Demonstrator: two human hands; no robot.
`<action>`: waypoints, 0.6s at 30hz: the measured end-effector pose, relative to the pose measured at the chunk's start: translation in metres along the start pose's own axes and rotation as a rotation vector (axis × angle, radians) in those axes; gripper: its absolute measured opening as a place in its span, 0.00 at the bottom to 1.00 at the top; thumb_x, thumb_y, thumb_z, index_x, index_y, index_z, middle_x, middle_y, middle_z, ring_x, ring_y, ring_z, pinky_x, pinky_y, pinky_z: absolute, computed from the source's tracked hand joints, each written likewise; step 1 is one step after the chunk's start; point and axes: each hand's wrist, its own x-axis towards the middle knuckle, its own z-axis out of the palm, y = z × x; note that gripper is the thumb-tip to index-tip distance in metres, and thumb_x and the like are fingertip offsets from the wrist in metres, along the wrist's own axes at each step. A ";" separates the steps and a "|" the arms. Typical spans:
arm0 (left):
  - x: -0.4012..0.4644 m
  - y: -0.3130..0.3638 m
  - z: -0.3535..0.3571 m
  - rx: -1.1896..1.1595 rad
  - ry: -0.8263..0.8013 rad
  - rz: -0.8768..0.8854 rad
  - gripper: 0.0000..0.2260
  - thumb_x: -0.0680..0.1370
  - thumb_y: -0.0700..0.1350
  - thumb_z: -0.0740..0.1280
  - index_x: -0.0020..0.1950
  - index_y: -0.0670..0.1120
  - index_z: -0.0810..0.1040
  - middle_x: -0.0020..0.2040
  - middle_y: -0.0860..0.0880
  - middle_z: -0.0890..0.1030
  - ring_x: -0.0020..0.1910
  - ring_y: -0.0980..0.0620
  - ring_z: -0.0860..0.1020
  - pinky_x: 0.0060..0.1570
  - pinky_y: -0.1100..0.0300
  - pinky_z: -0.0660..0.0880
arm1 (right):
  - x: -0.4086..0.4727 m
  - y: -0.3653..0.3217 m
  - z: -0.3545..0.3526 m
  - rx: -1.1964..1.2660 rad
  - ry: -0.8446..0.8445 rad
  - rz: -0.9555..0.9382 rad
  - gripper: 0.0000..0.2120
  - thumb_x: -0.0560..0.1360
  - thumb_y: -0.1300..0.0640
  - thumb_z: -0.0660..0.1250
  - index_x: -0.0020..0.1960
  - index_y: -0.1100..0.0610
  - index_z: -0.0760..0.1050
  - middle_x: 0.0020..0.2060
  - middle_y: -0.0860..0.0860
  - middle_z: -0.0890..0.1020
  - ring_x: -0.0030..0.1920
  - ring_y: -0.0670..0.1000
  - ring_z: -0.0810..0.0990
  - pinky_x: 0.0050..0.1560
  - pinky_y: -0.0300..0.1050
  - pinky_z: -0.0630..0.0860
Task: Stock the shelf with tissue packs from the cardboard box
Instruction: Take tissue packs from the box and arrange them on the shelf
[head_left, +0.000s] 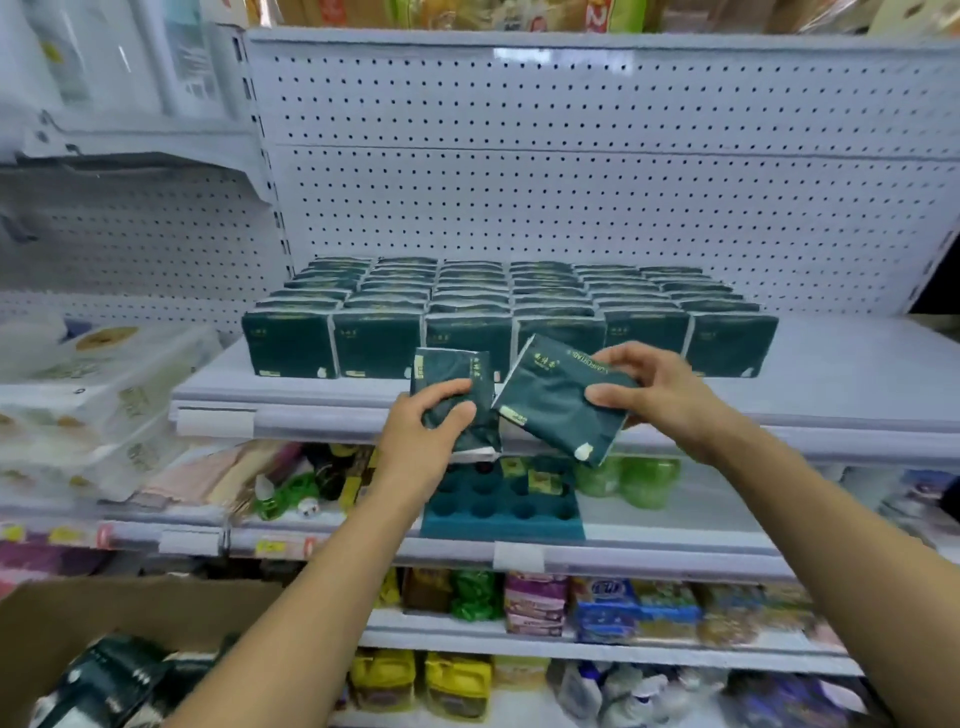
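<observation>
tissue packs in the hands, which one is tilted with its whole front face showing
The pack in the right hand: tilted, broad face to the camera. The left hand's pack is more upright, partly covered by fingers.

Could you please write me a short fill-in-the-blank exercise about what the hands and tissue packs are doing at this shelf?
1. Each hand holds ____ dark green tissue pack: the left hand and the right hand.
2. The front row of packs on the shelf counts ____ packs.
3. More packs lie in the cardboard box at the lower ____ of the view.

Missing words: one; six; left
</observation>
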 end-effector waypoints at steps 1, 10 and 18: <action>0.004 0.003 0.008 -0.002 -0.017 0.008 0.11 0.79 0.49 0.68 0.60 0.61 0.80 0.62 0.52 0.75 0.57 0.56 0.75 0.58 0.58 0.73 | 0.004 -0.001 -0.017 -0.015 0.050 -0.030 0.13 0.71 0.63 0.75 0.52 0.54 0.76 0.46 0.52 0.85 0.41 0.50 0.83 0.37 0.44 0.78; 0.032 0.025 0.055 0.006 -0.123 0.064 0.40 0.77 0.42 0.72 0.79 0.63 0.52 0.75 0.59 0.61 0.69 0.60 0.63 0.65 0.62 0.67 | 0.031 0.030 -0.113 -0.372 0.299 -0.185 0.15 0.71 0.64 0.75 0.54 0.54 0.77 0.51 0.49 0.80 0.54 0.50 0.78 0.60 0.47 0.74; 0.048 0.029 0.080 -0.063 -0.096 -0.084 0.28 0.76 0.49 0.73 0.73 0.54 0.65 0.66 0.50 0.74 0.62 0.51 0.75 0.62 0.50 0.76 | 0.058 0.059 -0.110 -0.743 0.285 -0.190 0.23 0.73 0.54 0.74 0.67 0.50 0.74 0.62 0.50 0.70 0.63 0.51 0.70 0.58 0.45 0.69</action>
